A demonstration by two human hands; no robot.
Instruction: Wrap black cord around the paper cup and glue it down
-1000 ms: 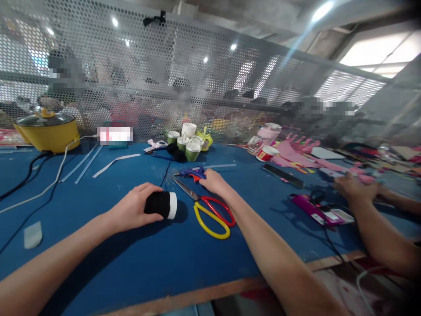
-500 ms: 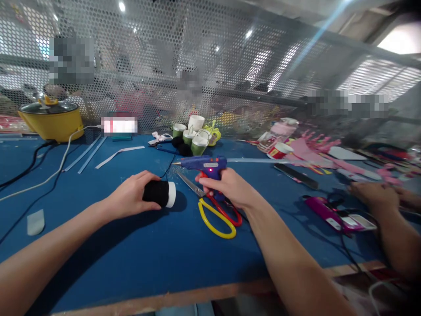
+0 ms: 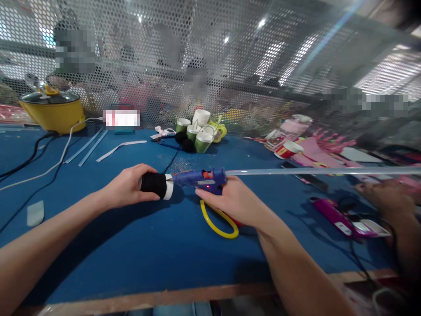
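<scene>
My left hand [image 3: 133,186] is closed round a paper cup [image 3: 154,184] wrapped in black, lying sideways with its white end to the right. A blue glue gun [image 3: 210,180] is gripped in my right hand [image 3: 238,197], its red light lit and a long clear glue stick [image 3: 296,171] running out the back. The nozzle meets the white end of the cup; I cannot tell whether it touches or sits just over it. Under the right hand lie scissors [image 3: 219,224] with a yellow and a red handle, their blades hidden by the gun.
Green-wrapped cups [image 3: 203,143] and black pompoms [image 3: 188,145] stand at the back. A yellow electric pot [image 3: 54,114] is at the far left, with cables and glue sticks nearby. At right are a purple glue gun [image 3: 338,217] and another person's hand [image 3: 384,197].
My right hand has lifted and turned the glue gun, bringing its nozzle to the cup's white end. The cup has shifted slightly left and up in my left hand.
</scene>
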